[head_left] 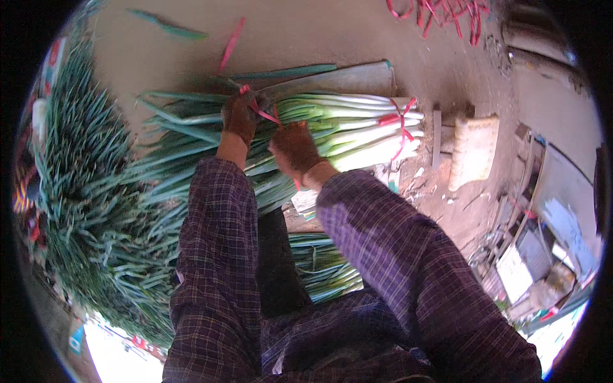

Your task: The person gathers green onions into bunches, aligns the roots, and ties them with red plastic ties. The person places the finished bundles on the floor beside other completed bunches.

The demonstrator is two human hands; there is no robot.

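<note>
A thick bundle of long green onions (pixel 357 131) lies across in front of me, white ends to the right and green leaves to the left. A red tie (pixel 405 121) is knotted round its white end. Over the middle of the bundle, my gloved left hand (pixel 239 120) is closed on a red plastic strip (pixel 265 115). My gloved right hand (pixel 295 150) forms a fist just to the right, closed on the same strip. The strip stretches between both hands, and part of it shows below the right fist. The fingertips are partly hidden.
A large heap of green onions (pixel 96 210) fills the left side. More onions (pixel 325 268) lie below the bundle, near my legs. Red strips (pixel 440 16) lie on the floor at the far right. A small pale-topped stool (pixel 474 152) and clutter (pixel 536 255) stand to the right.
</note>
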